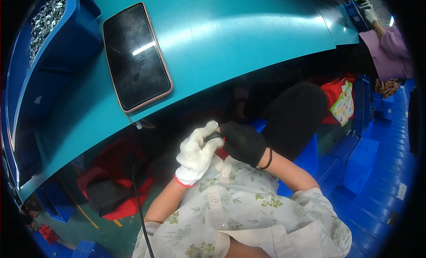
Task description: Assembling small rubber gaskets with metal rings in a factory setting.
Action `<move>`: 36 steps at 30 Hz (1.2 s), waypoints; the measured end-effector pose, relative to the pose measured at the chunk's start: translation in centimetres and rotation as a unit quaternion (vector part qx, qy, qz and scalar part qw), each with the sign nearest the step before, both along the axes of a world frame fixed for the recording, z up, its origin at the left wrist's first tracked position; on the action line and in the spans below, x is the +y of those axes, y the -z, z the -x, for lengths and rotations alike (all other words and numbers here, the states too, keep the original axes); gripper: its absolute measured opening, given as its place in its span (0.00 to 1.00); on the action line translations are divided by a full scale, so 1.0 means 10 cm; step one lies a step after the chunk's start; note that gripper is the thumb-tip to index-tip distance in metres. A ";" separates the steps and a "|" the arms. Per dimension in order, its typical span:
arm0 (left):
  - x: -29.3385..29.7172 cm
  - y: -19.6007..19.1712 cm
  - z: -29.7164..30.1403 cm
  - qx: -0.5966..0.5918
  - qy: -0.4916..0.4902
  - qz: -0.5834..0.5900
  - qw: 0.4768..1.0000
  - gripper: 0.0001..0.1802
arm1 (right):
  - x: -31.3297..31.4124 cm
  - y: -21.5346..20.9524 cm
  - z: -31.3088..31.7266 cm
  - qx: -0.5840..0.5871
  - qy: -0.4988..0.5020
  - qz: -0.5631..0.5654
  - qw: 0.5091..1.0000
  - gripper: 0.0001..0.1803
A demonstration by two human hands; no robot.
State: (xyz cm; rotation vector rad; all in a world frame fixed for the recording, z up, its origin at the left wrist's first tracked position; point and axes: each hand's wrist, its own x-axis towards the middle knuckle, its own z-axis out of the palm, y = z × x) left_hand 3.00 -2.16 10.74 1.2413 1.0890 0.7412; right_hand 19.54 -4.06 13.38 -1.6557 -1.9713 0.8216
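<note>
My left hand (195,152), in a white knitted glove with a red cuff edge, is raised in front of my shirt. Its thumb and fingers close around a small dark piece at the fingertips. Pressed against it from the other side is my right hand (245,143), in a black glove with a dark band at the wrist. The right fingers are curled and mostly hidden. Whether the dark piece is part of the black glove or a separate object, I cannot tell. Beyond both hands, a phone (137,58) with a dark screen lies on the teal table (222,31), untouched.
A blue bin (53,58) of small shiny metal parts stands at the left. A black cord (137,204) runs by my left arm. Blue crates (359,160) stand at the right, near a red stool (330,96) bearing a patterned pouch. Another person's gloved hand (367,11) shows far right.
</note>
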 end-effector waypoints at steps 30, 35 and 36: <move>0.07 0.00 0.00 -0.148 -0.010 0.263 0.953 0.20 | 0.00 0.15 0.03 -0.079 -0.054 -0.012 0.995 0.19; 0.11 0.03 0.00 -0.125 0.026 0.274 0.953 0.20 | -0.08 0.24 -0.01 -0.088 -0.056 -0.028 0.994 0.18; 0.11 0.09 0.01 -0.136 0.042 0.281 0.949 0.21 | -0.10 0.25 -0.01 -0.092 -0.052 -0.024 0.994 0.18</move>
